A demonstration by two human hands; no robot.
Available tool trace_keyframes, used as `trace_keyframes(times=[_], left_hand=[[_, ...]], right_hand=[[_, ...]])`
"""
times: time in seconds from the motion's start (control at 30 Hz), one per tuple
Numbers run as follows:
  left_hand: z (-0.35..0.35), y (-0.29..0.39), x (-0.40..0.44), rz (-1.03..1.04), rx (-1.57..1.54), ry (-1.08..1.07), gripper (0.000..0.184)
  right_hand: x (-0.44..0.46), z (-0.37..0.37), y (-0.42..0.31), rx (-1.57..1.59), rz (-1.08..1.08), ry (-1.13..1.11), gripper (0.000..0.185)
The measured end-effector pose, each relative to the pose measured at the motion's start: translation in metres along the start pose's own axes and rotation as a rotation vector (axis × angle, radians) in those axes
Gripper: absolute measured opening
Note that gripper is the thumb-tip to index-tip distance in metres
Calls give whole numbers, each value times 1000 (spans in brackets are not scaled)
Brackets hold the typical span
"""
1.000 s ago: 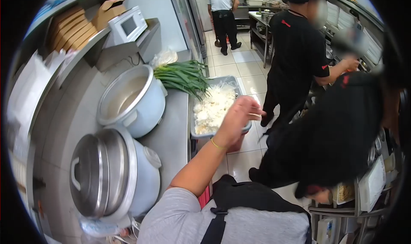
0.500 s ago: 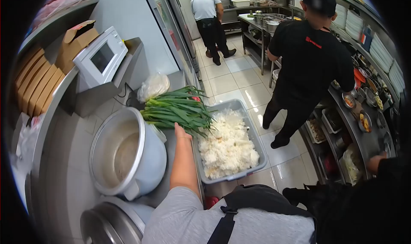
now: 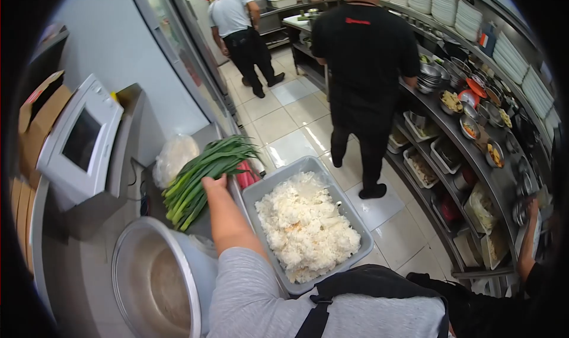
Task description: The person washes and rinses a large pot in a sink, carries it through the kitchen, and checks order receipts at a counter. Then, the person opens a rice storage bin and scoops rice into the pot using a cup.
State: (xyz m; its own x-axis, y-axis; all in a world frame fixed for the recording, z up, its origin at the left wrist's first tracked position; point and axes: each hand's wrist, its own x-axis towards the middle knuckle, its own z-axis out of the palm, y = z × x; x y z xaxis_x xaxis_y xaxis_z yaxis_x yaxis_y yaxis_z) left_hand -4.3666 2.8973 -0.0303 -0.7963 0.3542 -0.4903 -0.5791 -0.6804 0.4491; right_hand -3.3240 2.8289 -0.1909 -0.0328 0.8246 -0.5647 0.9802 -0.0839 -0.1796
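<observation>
A bunch of green onions (image 3: 198,187) lies on the metal counter to the left, its leaves pointing up and right. My left hand (image 3: 215,185) grips the bunch from its right side; the fingers are partly hidden under the leaves. Just right of my forearm is a grey plastic tub (image 3: 366,243) heaped with cooked white rice (image 3: 308,231). A large, deep pot (image 3: 157,278) stands nearer to me on the left, with only a stained bottom inside. Behind the onions sits a clear plastic bag (image 3: 176,159) with something pale in it. My right hand is out of view.
A microwave (image 3: 83,139) stands on a shelf at the left. One person in black (image 3: 364,59) stands ahead and another in a white shirt (image 3: 236,15) farther back. At the right, a co-worker's hand (image 3: 533,207) reaches toward a counter with metal bowls (image 3: 468,127).
The green onions have been swung away from the rice tub, and their leaves no longer hang over it. My view has shifted right. The person in black has turned toward the right-hand counter.
</observation>
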Motion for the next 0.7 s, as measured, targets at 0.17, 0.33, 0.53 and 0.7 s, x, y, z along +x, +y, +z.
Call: trace_keyframes(times=[0.17,0.33,0.53,0.7], left_hand=[[-15,43,42,81,-70,32,41],[10,3,-34,200,44,247,51],[3,-22,-66,135,136,-28,53],[45,-51,-212,1016,1159,-31,54]], right_hand=[[-89,-29,12,152,389,-37,22],[-81,-35,-14,81,224,-98,17],[4,-32,-48,133,51,-147,24],[87,-52,-84,181,-196,-104,27]])
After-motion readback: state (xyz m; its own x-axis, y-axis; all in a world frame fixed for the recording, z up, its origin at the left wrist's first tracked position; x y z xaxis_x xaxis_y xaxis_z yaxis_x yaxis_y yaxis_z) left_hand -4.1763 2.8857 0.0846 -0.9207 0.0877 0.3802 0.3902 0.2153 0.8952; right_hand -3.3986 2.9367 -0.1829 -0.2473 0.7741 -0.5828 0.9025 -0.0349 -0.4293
